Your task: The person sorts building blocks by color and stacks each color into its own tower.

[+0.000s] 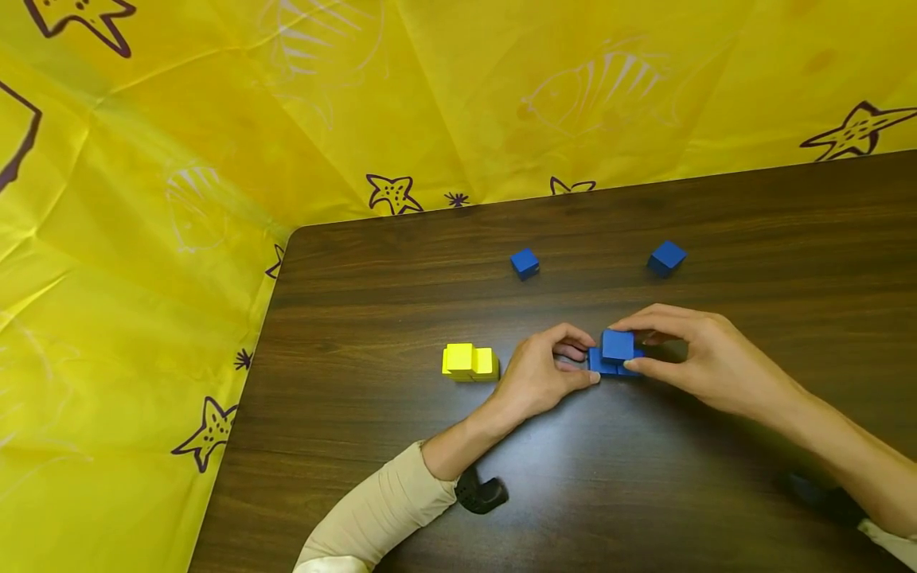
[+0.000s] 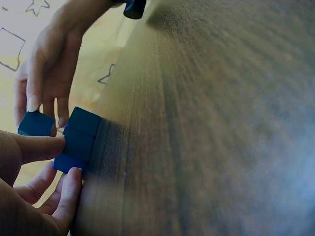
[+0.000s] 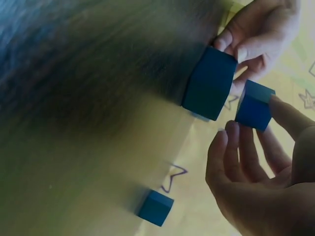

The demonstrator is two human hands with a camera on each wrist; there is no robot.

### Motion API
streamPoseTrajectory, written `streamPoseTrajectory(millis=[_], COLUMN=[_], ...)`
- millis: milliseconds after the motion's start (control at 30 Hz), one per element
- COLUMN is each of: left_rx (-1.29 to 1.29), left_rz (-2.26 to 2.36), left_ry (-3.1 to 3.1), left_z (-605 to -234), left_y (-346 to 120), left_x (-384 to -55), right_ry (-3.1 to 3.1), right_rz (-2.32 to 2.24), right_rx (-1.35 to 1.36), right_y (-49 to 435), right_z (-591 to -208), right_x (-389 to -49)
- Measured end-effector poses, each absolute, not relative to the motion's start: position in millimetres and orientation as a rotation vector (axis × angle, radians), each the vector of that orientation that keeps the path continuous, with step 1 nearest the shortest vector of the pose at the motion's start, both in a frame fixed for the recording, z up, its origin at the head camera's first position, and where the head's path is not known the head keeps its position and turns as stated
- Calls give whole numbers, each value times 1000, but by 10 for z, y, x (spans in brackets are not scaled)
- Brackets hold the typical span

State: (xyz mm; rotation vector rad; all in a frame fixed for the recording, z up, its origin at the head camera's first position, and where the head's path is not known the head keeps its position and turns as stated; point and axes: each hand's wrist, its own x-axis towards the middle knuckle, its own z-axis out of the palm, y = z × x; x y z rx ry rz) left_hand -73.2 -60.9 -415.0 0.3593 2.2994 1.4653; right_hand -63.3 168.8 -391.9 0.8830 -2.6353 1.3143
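Observation:
In the head view, a low group of blue blocks (image 1: 598, 363) lies on the table. Thumb and fingers of my left hand (image 1: 539, 376) pinch the group's left end. Between thumb and fingertips of my right hand (image 1: 719, 362) is a blue cube (image 1: 618, 346), overlapping the group from above. The right wrist view shows this held cube (image 3: 255, 105) raised, with a gap between it and the grouped blocks (image 3: 210, 83). From the left wrist, the grouped blue blocks (image 2: 78, 142) appear side by side along the tabletop.
Two loose blue cubes, one at back left (image 1: 525, 263) and one at back right (image 1: 667, 259), sit beyond the hands. Left of my left hand stands a small cluster of yellow blocks (image 1: 470, 363). A yellow patterned cloth (image 1: 458, 103) borders the dark wooden table (image 1: 344, 318).

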Motion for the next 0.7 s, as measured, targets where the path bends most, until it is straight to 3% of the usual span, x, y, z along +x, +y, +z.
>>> streamPoseTrajectory(millis=[700], left_rx=[377], left_rz=[1487], left_ry=[2296], left_z=[-4164], left_y=[-615], left_x=[-737], right_ry=[-2690], right_rz=[1203], right_rx=[901], right_y=[1625], right_z=[-3993], right_x=[-630])
